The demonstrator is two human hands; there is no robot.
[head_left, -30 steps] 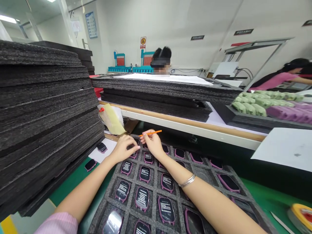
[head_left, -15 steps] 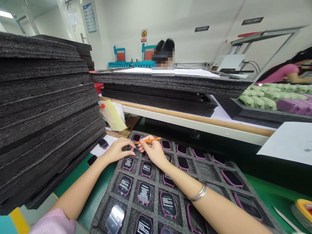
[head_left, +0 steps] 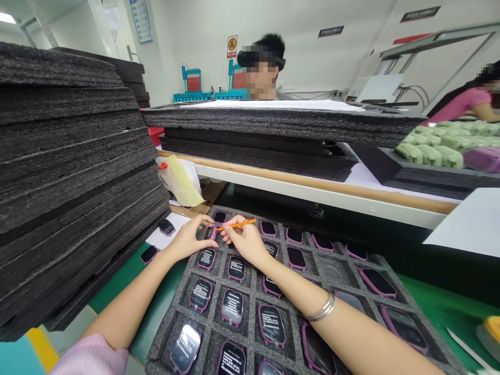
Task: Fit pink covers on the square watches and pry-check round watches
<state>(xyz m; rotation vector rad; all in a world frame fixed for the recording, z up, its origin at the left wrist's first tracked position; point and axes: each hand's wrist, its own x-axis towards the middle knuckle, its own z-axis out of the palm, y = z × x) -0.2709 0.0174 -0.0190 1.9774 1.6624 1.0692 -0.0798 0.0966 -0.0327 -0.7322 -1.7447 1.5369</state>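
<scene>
Near the far left corner of the foam tray, my left hand [head_left: 191, 237] has its thumb and fingers bent around a purple smartwatch [head_left: 213, 234]. This watch is tilted on its side, its purple edge facing right. My right hand [head_left: 244, 239] pinches a thin orange stick [head_left: 244, 224], the near end of which points at the watch's edge. Whether the tip touches it I cannot tell. The dark grey foam tray [head_left: 221, 278] below holds several purple-cased watches in its pockets. Some screens, such as on one watch [head_left: 233, 307], show white text; others are dark.
A tall stack of black foam sheets [head_left: 74, 172] rises on the left. Two watches, one on white paper [head_left: 167, 227], lie beside it. A shelf edge [head_left: 297, 190] crosses behind the tray. Tweezers [head_left: 469, 349] and a tape roll [head_left: 490, 336] lie right. A person [head_left: 269, 78] sits opposite.
My left fingers have lifted and turned the watch slightly, so its side shows more. The right hand with the orange stick stays nearly in place. The person opposite has raised their head.
</scene>
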